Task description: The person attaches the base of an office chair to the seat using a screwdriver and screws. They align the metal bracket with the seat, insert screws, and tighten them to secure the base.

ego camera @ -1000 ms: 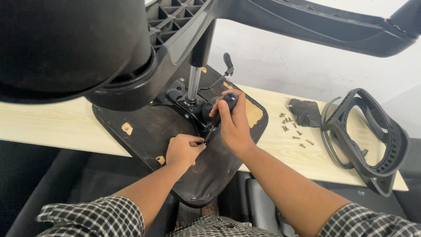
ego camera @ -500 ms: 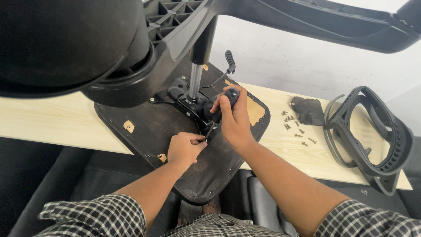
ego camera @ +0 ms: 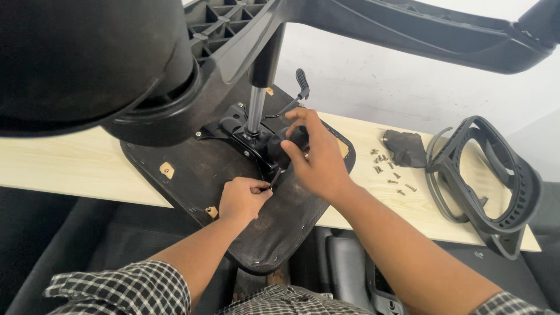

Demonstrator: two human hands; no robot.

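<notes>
An upturned office chair seat [ego camera: 192,169], its dark underside up, lies on a light wooden table [ego camera: 58,163]. A black metal tilt mechanism [ego camera: 245,137] with a chrome gas cylinder [ego camera: 255,111] is mounted on it, and the chair's star base [ego camera: 373,23] rises overhead. My left hand [ego camera: 242,198] pinches a small tool or screw at the mechanism's near corner. My right hand [ego camera: 315,157] grips the black round knob [ego camera: 280,149] on the mechanism's side. A black lever handle [ego camera: 301,81] sticks up behind.
Several loose screws [ego camera: 391,175] lie on the table right of the seat, beside a small dark bag [ego camera: 405,149]. Two black plastic armrest frames [ego camera: 484,175] lie at the table's right end. A white wall stands behind. A large black caster fills the upper left.
My right hand has shifted slightly on the knob, fingers lifting a little. My left hand stays at the mechanism's near corner. The view moved a little closer.
</notes>
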